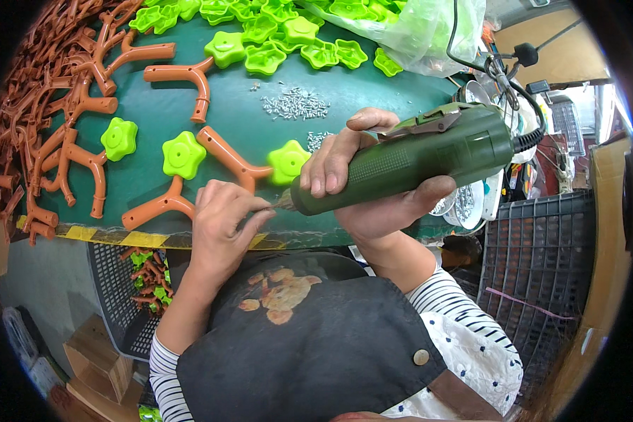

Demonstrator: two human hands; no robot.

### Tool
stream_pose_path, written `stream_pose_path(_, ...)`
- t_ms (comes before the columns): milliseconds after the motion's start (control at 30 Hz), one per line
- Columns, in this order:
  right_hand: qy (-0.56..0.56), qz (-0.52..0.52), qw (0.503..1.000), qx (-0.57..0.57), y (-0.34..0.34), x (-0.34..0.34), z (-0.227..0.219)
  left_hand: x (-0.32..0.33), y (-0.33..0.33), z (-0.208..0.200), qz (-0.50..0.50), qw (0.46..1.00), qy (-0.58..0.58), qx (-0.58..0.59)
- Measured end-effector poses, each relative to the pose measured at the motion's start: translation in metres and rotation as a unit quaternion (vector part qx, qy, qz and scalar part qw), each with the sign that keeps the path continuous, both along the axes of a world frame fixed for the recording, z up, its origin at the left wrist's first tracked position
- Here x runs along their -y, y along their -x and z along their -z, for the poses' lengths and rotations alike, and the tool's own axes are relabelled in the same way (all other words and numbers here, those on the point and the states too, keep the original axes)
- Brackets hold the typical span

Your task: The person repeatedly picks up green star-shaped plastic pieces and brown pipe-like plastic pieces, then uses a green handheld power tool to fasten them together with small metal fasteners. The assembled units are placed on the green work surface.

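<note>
My right hand (pixel 383 218) is wrapped round a dark green electric screwdriver (pixel 429 151), held almost level with its tip toward the left. At that tip my left hand (pixel 221 221) pinches with thumb and forefinger; whatever sits between them is too small to make out. Beneath and beside the hands, a bright green star-shaped knob (pixel 183 154) meets a brown forked plastic piece (pixel 163 205). Another green star (pixel 288 162) touches the end of a second brown branch (pixel 228 160). A third star (pixel 119 138) lies to the left. Small silver screws (pixel 295 104) are heaped farther back.
Brown branch pieces (pixel 56 91) pile up along the left. Green stars (pixel 264 58) cover the far side, near a clear plastic bag (pixel 429 42). A cord (pixel 531 105) trails from the screwdriver. Dark crates stand right (pixel 534 260) and below left (pixel 109 302) of the table.
</note>
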State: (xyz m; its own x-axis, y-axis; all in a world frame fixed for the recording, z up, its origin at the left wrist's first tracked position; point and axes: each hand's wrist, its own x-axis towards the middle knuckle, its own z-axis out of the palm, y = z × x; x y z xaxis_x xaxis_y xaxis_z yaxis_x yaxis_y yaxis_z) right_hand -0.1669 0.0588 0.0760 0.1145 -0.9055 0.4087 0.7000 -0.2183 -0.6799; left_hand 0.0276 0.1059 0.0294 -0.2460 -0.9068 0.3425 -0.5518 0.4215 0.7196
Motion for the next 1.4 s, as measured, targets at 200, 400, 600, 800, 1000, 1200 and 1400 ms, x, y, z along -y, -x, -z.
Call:
stream_pose_path(200, 0.029, -0.029, 0.999, -0.023, -0.02, 0.003, -0.006, -0.004, -0.012, 0.003, -0.034, 0.998, 0.056, 0.003)
stream_pose_path(400, 0.052, -0.09, 0.992, -0.067, -0.049, 0.005, -0.01, -0.006, -0.038, 0.0, -0.054, 0.992, 0.107, 0.035)
stream_pose_path(600, 0.069, -0.132, 0.968, -0.2, -0.083, 0.009, -0.019, -0.016, -0.064, -0.009, -0.144, 0.971, 0.153, 0.116)
stream_pose_path(800, 0.08, -0.086, 0.969, -0.218, -0.12, 0.018, -0.006, -0.019, -0.103, 0.009, -0.25, 0.962, 0.105, 0.026)
stream_pose_path(1000, 0.101, -0.161, 0.949, -0.251, -0.139, 0.026, 0.002, -0.01, -0.122, 0.015, -0.162, 0.979, 0.114, 0.049)
stream_pose_path(1200, 0.13, -0.251, 0.92, -0.273, -0.146, 0.035, 0.028, -0.01, -0.125, 0.028, -0.114, 0.992, 0.056, 0.014)
stream_pose_path(1400, 0.243, -0.221, 0.882, -0.337, -0.154, 0.04, 0.012, -0.01, -0.121, 0.033, -0.141, 0.988, 0.07, -0.005)
